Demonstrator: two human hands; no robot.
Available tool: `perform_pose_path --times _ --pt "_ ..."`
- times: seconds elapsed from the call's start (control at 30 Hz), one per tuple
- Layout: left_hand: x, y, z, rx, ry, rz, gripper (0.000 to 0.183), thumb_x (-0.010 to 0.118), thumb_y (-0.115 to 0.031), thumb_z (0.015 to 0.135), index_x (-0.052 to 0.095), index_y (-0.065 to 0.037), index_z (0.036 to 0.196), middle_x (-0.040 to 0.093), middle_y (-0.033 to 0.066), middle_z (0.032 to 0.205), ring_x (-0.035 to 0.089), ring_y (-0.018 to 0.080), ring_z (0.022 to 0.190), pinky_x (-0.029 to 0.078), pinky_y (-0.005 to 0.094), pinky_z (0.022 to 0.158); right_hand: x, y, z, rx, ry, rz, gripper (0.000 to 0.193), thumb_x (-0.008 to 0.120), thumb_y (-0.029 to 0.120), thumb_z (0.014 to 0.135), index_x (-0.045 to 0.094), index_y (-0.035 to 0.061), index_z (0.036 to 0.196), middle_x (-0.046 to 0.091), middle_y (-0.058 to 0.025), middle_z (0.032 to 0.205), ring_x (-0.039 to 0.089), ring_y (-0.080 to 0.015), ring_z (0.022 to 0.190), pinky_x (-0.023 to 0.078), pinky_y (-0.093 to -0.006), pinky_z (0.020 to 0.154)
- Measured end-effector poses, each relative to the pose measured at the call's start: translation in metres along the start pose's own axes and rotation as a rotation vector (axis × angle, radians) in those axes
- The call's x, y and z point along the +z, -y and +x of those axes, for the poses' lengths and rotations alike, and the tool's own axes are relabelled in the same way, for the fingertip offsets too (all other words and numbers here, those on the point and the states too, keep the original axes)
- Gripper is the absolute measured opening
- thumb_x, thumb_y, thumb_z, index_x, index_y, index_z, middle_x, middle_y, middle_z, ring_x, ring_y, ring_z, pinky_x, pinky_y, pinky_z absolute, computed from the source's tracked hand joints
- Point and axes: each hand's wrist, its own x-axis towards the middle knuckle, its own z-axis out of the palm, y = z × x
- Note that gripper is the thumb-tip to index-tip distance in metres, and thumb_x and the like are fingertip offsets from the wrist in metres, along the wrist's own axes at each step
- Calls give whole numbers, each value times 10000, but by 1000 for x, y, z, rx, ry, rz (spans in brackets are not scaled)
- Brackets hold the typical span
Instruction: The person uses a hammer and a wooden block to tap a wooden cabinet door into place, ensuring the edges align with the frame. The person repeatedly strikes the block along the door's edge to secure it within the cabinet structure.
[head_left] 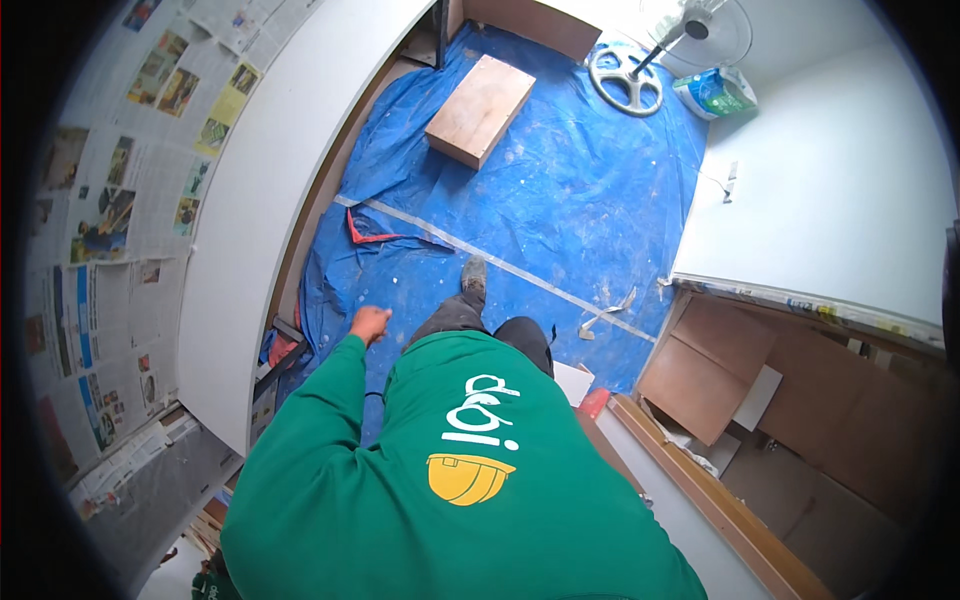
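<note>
My left hand [370, 325] hangs beside my left thigh, its fingers curled into a loose fist. No object shows in it. Below it lies a blue tarpaulin [560, 190] spread over the floor, speckled with pale spots. My right hand is out of sight, hidden beyond my green sweatshirt [400, 530]. One dark shoe [474, 275] of mine stands on the tarpaulin, just short of a pale tape strip [520, 272] that crosses it. A red-edged fold [368, 237] in the sheet lies ahead of my left hand.
A wooden box [482, 108] rests on the tarpaulin ahead. Behind it to the right stand a fan's round base [627, 82] and a plastic pack [718, 93]. A long white panel [270, 170] and newspaper sheets [110, 300] line the left; brown boards [705, 370] lean at right.
</note>
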Motion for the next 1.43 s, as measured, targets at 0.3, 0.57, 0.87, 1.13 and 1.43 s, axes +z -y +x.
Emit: perform_pose_path --times 0.3,0.57,0.87,1.13,1.43 --pt "52 -451 91 410 19 -4 317 789 -354 1015 790 -40 1050 753 48 863 726 137 717 551 302 565 -125 18 138 181 -140 341 450 684 398 999 769 -43 1030 750 -320 981 726 -516 1014 578 -572 858" --pt "132 -529 114 123 -14 -241 326 763 -354 1039 720 -34 1081 719 27 893 713 143 728 559 305 589 -379 102 353 -205 4 -6 586 757 532 904 803 -53 899 764 -340 924 754 -528 987 586 -573 893" --pt "192 -474 67 -496 21 -220 431 728 -357 1062 727 10 1287 764 184 1131 770 327 904 622 479 739 -748 371 567 -144 -54 175 520 745 411 1018 782 -97 1117 822 -177 955 805 -215 859 634 -370 785" --pt "188 -634 201 -400 -82 -403 399 721 -350 1063 747 8 1236 780 125 1040 764 230 883 602 368 696 -772 519 671 -199 -152 -200 630 741 507 989 780 -94 1175 817 -209 966 796 -294 855 612 -419 862" --pt "204 -953 331 138 81 -911 486 740 -366 1059 675 2 1370 766 166 1203 767 251 1084 615 393 907 -798 698 760 -244 11 -527 681 744 521 968 752 -67 1313 761 -338 1233 726 -448 1245 534 -497 1112"
